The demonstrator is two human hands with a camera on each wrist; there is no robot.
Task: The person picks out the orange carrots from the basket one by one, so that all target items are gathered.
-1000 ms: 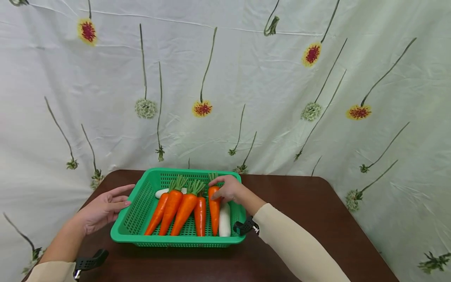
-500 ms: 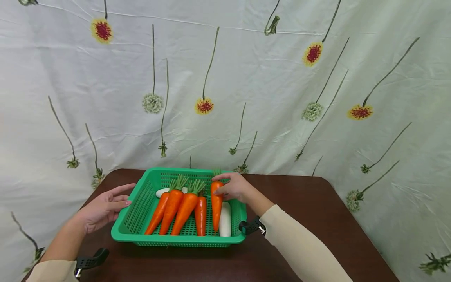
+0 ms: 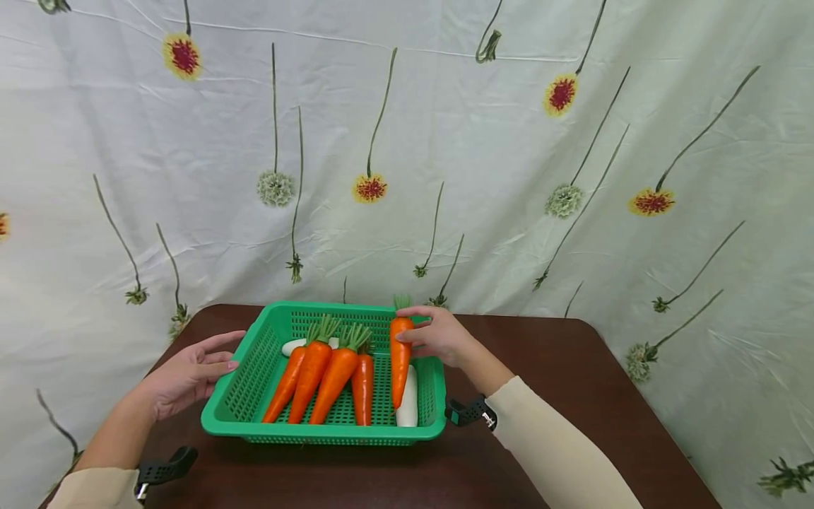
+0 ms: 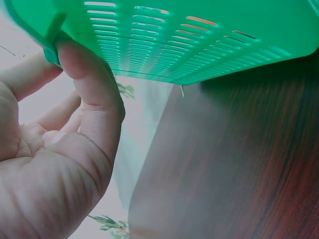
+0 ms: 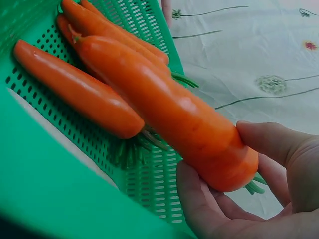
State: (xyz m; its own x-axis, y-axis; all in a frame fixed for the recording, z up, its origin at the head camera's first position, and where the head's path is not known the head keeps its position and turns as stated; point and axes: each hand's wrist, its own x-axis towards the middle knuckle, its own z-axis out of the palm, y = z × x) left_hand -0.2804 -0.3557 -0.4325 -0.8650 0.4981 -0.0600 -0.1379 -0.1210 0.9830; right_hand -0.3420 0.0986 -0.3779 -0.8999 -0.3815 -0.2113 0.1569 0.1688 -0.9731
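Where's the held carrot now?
In the head view, the carrot is in the right hand, its tip overlapping the white vegetable near the right end of the green basket.

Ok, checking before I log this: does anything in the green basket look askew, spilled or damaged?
One white vegetable, partly hidden, seems to lie crosswise behind the carrots; the other white vegetable roughly lines up with them. No spill or damage shows.
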